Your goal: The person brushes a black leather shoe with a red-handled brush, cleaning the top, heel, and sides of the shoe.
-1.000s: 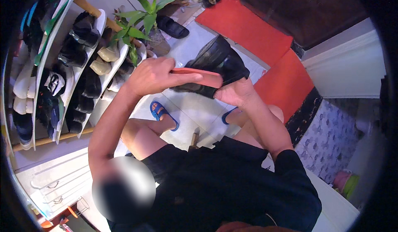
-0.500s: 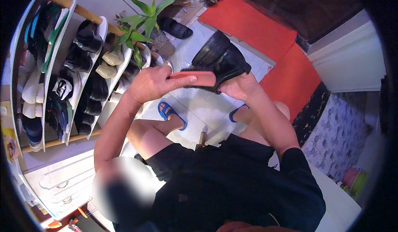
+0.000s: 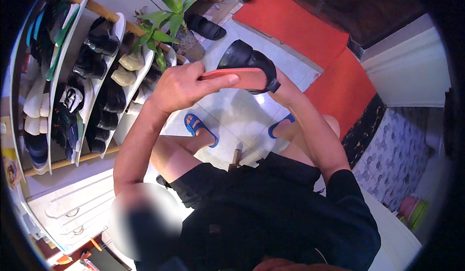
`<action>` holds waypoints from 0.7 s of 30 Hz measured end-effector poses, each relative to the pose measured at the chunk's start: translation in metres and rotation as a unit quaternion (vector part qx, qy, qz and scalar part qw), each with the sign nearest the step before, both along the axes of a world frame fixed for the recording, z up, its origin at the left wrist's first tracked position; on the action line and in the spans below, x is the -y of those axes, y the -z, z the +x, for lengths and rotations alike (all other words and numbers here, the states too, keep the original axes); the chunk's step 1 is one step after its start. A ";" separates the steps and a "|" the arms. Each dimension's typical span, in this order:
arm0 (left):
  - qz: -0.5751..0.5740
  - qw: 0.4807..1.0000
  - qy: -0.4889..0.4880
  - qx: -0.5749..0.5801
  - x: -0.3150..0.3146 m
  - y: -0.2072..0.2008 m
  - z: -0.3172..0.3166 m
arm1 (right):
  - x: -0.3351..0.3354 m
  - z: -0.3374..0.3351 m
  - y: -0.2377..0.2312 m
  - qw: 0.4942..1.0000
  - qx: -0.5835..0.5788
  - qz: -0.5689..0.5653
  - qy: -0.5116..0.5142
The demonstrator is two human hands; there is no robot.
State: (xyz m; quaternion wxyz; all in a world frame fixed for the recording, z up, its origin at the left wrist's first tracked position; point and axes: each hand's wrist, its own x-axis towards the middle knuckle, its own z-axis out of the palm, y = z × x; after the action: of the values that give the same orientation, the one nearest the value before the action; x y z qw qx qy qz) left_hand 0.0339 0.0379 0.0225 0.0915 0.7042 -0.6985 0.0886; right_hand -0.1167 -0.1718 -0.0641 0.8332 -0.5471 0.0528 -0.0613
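My left hand is closed around a brush with a flat reddish-orange back, the thumb lying along it. Dark bristles face away from me, against or close to a black sandal; whether they touch is hard to see. The sandal has wide bands and is held tilted in the air above the floor. My right hand grips it from the right, with the fingers mostly hidden behind it.
A shoe rack full of shoes stands at left. Beyond it are a potted plant and a black slide. A red mat covers a step at back right. Blue sandals are on my feet, on white tiles.
The sandal has turned and come slightly left, so its bands show differently and it hides more of my right hand. The brush has shifted right and up across it.
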 end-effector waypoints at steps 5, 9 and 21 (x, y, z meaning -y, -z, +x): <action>-0.037 0.993 -0.049 -0.097 -0.020 0.017 -0.004 | 0.004 -0.001 -0.012 0.930 0.043 -0.359 0.071; -0.045 0.992 -0.049 -0.104 0.004 -0.001 -0.008 | 0.004 -0.006 -0.011 0.908 0.025 -0.407 0.092; 0.036 0.965 -0.063 -0.252 0.005 0.002 0.007 | -0.006 -0.016 -0.011 0.882 0.037 -0.469 0.030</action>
State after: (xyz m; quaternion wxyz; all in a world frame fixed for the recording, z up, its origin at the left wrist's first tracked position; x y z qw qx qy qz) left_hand 0.0411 0.0326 0.0204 0.2336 0.7492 -0.6096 -0.1116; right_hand -0.1324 -0.1662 -0.0528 0.4784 -0.8693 0.0030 -0.1242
